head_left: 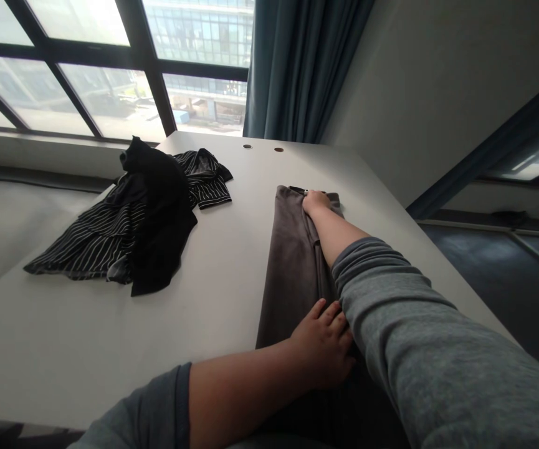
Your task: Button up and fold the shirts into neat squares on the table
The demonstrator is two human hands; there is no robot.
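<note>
The right hand (316,201) is closed on the far end of a grey-brown garment (288,268), its fingers bunched together at the edge there and holding the cloth, though their tips are hidden; the left hand (323,343) lies palm down on the same garment, nearer the body, with its fingers a little apart and gripping nothing. The garment runs lengthwise along the white worktop (225,274), from beneath the right fingers to beneath the left ones; soft folds run down it just below the right fingers, and its near part sinks into shadow past the left fingers. The right sleeve (414,324), grey and pushed up, passes just beside the left fingers; the left sleeve (152,405) is well back from them.

To the left of both sets of fingers, and well apart from them, lies a heap of black cloth (164,218) over striped cloth (96,237); whether these are one piece or more I cannot tell. Beyond the right fingers two round fittings (247,146) are set in the worktop; farther off hangs a blue curtain (292,68), with a dark-framed window (96,93) to its left.
</note>
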